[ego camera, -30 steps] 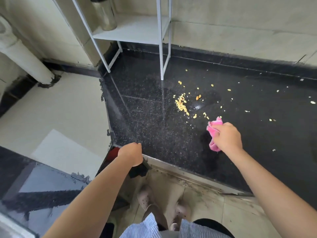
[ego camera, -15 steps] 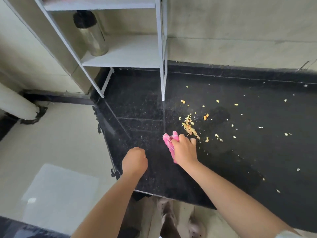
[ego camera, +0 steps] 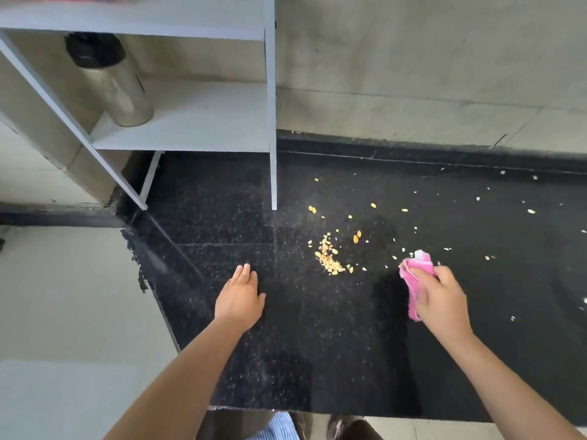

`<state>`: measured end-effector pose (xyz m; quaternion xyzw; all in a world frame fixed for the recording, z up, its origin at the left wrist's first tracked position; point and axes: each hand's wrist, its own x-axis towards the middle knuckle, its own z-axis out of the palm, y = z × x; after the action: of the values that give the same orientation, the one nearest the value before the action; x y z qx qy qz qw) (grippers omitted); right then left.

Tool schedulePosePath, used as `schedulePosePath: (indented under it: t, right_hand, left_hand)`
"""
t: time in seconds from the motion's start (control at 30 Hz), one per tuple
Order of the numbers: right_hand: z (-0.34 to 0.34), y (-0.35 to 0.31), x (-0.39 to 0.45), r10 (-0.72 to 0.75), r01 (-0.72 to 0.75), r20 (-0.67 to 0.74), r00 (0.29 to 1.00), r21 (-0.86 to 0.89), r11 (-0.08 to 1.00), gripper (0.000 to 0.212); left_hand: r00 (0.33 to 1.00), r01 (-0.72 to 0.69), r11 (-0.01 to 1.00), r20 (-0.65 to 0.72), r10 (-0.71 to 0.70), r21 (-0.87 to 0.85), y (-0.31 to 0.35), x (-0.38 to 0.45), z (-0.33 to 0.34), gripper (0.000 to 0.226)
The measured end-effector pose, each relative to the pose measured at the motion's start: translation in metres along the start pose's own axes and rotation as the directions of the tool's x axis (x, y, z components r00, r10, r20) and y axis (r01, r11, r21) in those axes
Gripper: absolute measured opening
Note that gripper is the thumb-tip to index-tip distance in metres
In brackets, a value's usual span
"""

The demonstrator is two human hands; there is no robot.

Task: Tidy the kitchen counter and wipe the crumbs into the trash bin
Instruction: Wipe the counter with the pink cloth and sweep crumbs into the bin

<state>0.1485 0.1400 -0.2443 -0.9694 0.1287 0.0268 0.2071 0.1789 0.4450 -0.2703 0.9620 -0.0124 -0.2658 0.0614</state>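
Observation:
A small pile of yellow crumbs lies in the middle of the black speckled counter. More loose crumbs are scattered to the right and toward the back. My right hand grips a bunched pink cloth on the counter, a little right of the pile. My left hand rests flat on the counter with straight fingers, left of the pile. No trash bin is in view.
A white metal shelf rack stands at the counter's back left, with a steel flask on its lower shelf. A tiled wall runs behind. The counter's left edge drops to a pale floor; its front edge is near my feet.
My right hand swept the pink cloth left toward the pile, then moved back to the right. My left hand came up from the counter's front edge, opened and laid flat. The view tilted upward.

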Motion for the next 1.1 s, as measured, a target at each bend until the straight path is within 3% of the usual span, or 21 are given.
schedulePosePath:
  t: [0.13, 0.23, 0.33, 0.4, 0.5, 0.67, 0.77, 0.9, 1.0, 1.1]
  right_hand:
    - [0.025, -0.078, 0.0, -0.242, 0.243, 0.005, 0.97, -0.026, 0.97, 0.032]
    - [0.059, -0.132, 0.005, -0.448, 0.449, 0.05, 0.893, -0.018, 0.893, 0.051]
    - [0.087, -0.155, 0.007, -0.467, 0.499, 0.204, 0.861, -0.15, 0.854, 0.039]
    - [0.096, -0.153, 0.01, -0.435, 0.478, 0.216, 0.874, -0.217, 0.851, 0.035]
    - [0.083, -0.132, 0.015, -0.384, 0.403, 0.123, 0.915, -0.27, 0.875, 0.037]
    - [0.053, -0.044, 0.027, -0.216, 0.198, 0.009, 0.976, -0.439, 0.877, 0.045]
    - [0.028, 0.001, 0.027, -0.085, 0.101, 0.054, 0.995, -0.503, 0.858, 0.053]
    - [0.012, -0.004, 0.031, -0.209, 0.181, -0.007, 0.978, -0.474, 0.862, 0.066]
    - [0.023, -0.055, 0.037, -0.354, 0.285, -0.089, 0.931, -0.432, 0.856, 0.068]
    - [0.049, -0.123, 0.044, -0.498, 0.456, -0.032, 0.866, -0.355, 0.816, 0.064]
  left_hand:
    - [0.999, -0.024, 1.0, 0.038, 0.024, 0.008, -0.003, 0.003, -0.004, 0.055]
    - [0.997, -0.029, 0.998, 0.072, 0.026, 0.047, -0.004, 0.005, -0.007, 0.054]
    - [0.993, -0.047, 0.995, 0.111, 0.037, 0.093, -0.006, 0.007, -0.012, 0.054]
    - [0.99, -0.062, 0.991, 0.133, 0.047, 0.118, -0.008, 0.01, -0.014, 0.054]
    - [0.986, -0.072, 0.984, 0.162, 0.045, 0.164, -0.006, 0.012, -0.016, 0.054]
    - [0.98, -0.087, 0.975, 0.191, 0.047, 0.207, -0.004, 0.013, -0.018, 0.053]
    - [0.975, -0.117, 0.97, 0.212, 0.071, 0.213, -0.007, 0.013, -0.023, 0.054]
    - [0.969, -0.136, 0.97, 0.231, 0.088, 0.203, -0.014, 0.012, -0.031, 0.052]
    - [0.992, -0.103, 0.968, 0.093, 0.084, 0.227, -0.02, 0.013, -0.032, 0.052]
    - [0.999, -0.017, 0.985, 0.036, 0.011, 0.173, -0.026, 0.017, -0.029, 0.055]
